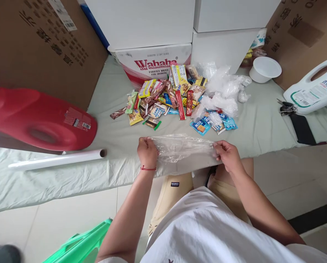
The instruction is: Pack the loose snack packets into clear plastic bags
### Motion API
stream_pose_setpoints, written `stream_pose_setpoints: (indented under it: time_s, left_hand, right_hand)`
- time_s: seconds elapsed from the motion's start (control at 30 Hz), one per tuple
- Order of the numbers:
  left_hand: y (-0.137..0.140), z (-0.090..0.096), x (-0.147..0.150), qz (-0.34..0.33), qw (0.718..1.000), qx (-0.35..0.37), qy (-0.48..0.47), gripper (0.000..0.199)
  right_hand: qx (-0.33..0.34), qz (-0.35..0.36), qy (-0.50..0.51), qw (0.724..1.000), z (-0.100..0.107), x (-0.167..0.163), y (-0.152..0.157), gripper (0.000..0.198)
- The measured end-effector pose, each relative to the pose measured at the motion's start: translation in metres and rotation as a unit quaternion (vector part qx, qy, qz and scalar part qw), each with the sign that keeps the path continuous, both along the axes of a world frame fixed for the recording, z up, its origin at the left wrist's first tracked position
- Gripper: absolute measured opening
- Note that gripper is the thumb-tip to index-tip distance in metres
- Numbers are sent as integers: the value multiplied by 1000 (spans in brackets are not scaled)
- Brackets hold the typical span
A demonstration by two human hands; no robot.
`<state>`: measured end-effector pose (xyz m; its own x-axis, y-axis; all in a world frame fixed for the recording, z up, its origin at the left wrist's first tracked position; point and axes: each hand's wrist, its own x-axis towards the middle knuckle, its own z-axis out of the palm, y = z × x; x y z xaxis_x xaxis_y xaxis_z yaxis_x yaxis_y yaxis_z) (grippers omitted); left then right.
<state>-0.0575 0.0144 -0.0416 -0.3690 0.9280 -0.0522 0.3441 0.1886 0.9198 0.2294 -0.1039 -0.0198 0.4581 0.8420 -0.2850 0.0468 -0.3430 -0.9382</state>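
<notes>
shirt (199,226): white, loose, creased, small dark mark on the front, partly cut off | sleeves (306,254): white, short | legwear (177,197): tan cloth | label (175,184): dark rectangle, pale lettering too small to read | left-wrist bracelet (148,168): thin red cord

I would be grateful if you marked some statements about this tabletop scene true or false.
1. The left hand and right hand hold clear plastic film between them. True.
2. The red bracelet is on the right wrist. False: it is on the left one.
3. Wrapped snacks lie in front of the Wahaha water carton. True.
4. The red jug is on the person's right. False: it is on the left; the white jug is on the right.
5. Crumpled clear plastic partly covers some blue packets. True.
</notes>
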Motion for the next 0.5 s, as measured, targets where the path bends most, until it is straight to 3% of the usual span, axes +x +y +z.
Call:
stream_pose_setpoints:
  time_s: [0.07, 0.17, 0.3, 0.4, 0.5]
  left_hand:
    - [-4, -1, -3, -17, 1000, -8, 14, 20]
    - [-12, 0, -3, -52, 998, -2, 45, 28]
    - [-20, 6, 1, -96, 994, -5, 54, 44]
    - [-24, 13, 1, -116, 992, -21, 36, 51]
    - [-30, 20, 2, -121, 992, -35, 9, 54]
  right_hand:
    - [0, 29, -108, 994, 4, 11, -7, 34]
    - [75, 32, -257, 963, 24, 21, -6, 28]
    - [155, 30, -243, 957, 51, 24, 23, 26]
    - [100, 103, -225, 964, 55, 25, 53, 30]
    - [-22, 252, -301, 919, 52, 19, 74, 37]
